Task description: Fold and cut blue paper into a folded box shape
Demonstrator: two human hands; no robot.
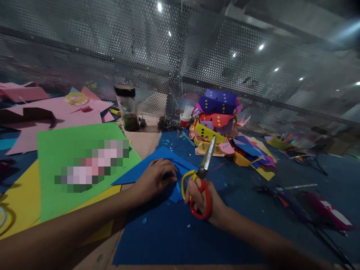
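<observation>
Scissors (207,159) with one red and one yellow handle loop point up and away, their blades together. My right hand (201,197) is wrapped round the handles, fingers in the loops. Just left of it, my left hand (159,175) rests on a folded blue paper (165,155), palm down with its fingers curled together; whether it pinches the paper is hidden. The blue paper lies on a dark blue surface (157,240) and overlaps the edge of a green sheet (56,150).
Behind the scissors stands a pile of decorated paper pieces (218,120), with coloured sheets (253,152) beside it. A lidded jar (129,110) is at the back. Yellow paper (24,198) and pink paper (64,112) lie left. A dark red object (326,210) and cables lie right.
</observation>
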